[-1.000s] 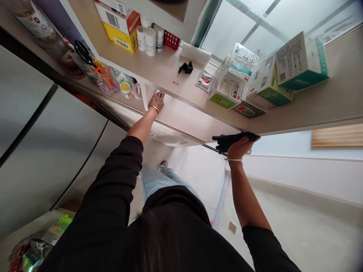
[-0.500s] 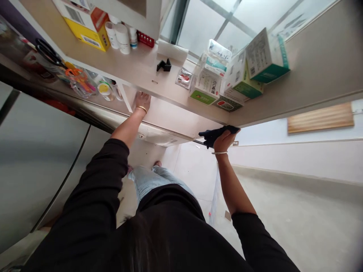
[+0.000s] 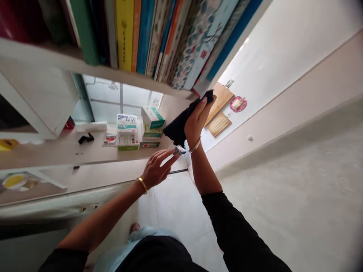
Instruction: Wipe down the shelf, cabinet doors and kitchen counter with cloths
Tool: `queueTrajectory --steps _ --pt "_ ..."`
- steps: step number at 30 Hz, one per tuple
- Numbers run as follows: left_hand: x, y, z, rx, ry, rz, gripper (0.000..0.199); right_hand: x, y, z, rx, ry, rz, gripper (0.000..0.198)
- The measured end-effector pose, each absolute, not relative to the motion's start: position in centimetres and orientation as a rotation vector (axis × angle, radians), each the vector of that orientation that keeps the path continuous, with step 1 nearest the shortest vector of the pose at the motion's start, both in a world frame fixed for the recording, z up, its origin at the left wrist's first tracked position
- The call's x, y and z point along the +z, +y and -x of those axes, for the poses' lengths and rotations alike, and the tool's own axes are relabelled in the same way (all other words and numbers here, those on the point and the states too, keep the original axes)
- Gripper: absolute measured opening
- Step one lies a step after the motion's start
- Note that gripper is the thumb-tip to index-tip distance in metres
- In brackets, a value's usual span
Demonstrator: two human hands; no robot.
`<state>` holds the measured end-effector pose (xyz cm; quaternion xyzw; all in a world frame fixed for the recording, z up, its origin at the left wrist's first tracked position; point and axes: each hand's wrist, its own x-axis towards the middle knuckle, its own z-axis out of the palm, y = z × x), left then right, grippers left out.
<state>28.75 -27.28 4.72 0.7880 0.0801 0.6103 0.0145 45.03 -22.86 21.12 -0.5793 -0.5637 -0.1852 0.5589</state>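
Note:
My right hand (image 3: pixel 196 120) is raised to the end of the shelf unit, closed around a dark cloth (image 3: pixel 180 122) that hangs down to the left. The top of the cloth lies near the lower corner of the bookshelf (image 3: pixel 159 84); whether it presses on it I cannot tell. Just below the cloth, my left hand (image 3: pixel 155 168) pinches a small crumpled silvery-white wrapper (image 3: pixel 179 150) between its fingertips. Medicine boxes (image 3: pixel 128 139) are stacked on the lower shelf (image 3: pixel 96 155), left of the cloth.
Books (image 3: pixel 124 37) stand in a row overhead. A black clip-like piece (image 3: pixel 86 138) and a small packet (image 3: pixel 109 139) lie on the lower shelf. Wooden boards (image 3: pixel 219 125) hang on the wall at right. A window (image 3: pixel 116 90) is behind the shelf.
My left hand has come out of the lower compartment and moved right, now with a crumpled wrapper. My right hand has risen with the cloth. The view has tilted up to the books.

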Motion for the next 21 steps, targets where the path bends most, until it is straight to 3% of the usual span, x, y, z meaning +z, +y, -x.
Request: queueTrajectory --steps 3,5,10,13,16,21 --pt "12.2 -25.8 -32.6 1.992 0.190 -2.372 0.067 24.4 -22.6 -44.8 -0.414 -1.205 1.288 0.065" --pt "13.7 -25.4 -34.2 1.941 0.198 -2.328 0.069 23.3 -22.8 -44.5 -0.353 -1.216 1.292 0.063" --pt "6.6 -26.5 -34.8 1.803 0.395 -2.244 0.073 12.9 -24.7 -43.7 -0.285 -1.204 1.432 0.055" --pt "3.3 -27.2 -34.7 1.769 0.467 -2.266 0.075 10.0 -25.4 -43.6 -0.249 -1.219 1.441 0.047" --pt "5.6 -27.1 -35.5 1.810 0.435 -2.252 0.077 13.6 -25.2 -44.2 -0.284 -1.296 1.416 0.048" --pt "15.7 -26.8 -38.2 1.926 0.396 -2.141 0.075 25.5 -24.5 -45.7 -0.410 -1.423 1.312 0.056"
